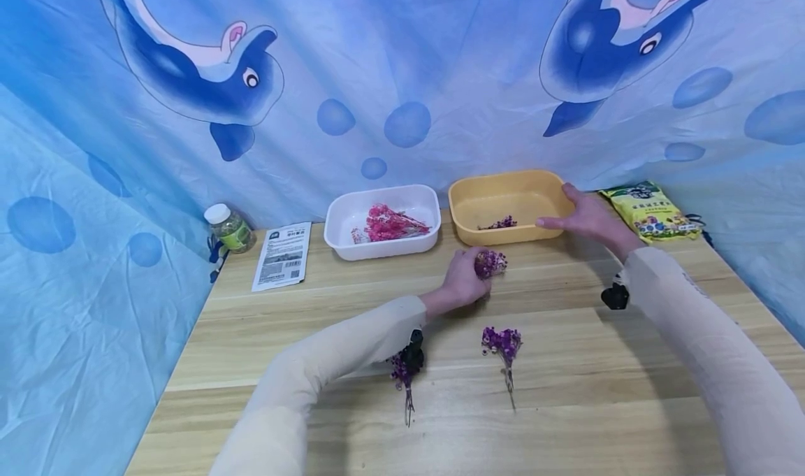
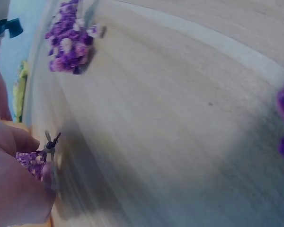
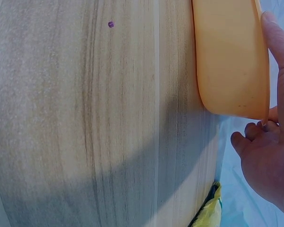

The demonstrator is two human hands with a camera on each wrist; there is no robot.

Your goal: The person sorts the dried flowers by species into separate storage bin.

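In the head view my left hand (image 1: 462,280) grips a small bunch of dried purple flowers (image 1: 492,263), just in front of the yellow plastic bin (image 1: 503,236). The tied stems (image 2: 50,145) poke out past the fingertips in the left wrist view. My right hand (image 1: 591,217) holds that bin at its right end, thumb at the front rim and fingers round the corner. A few purple flowers (image 1: 499,223) lie inside it. Two more purple bunches rest on the table, one (image 1: 503,347) near the middle and another (image 1: 402,371) partly hidden by the left wrist.
A white bin (image 1: 380,251) with pink dried flowers (image 1: 393,223) stands left of the yellow one. Further left are a printed white packet (image 1: 281,256) and a lidded jar (image 1: 230,228). A yellow bag (image 1: 654,212) lies at the back right, before a blue curtain (image 1: 440,56).
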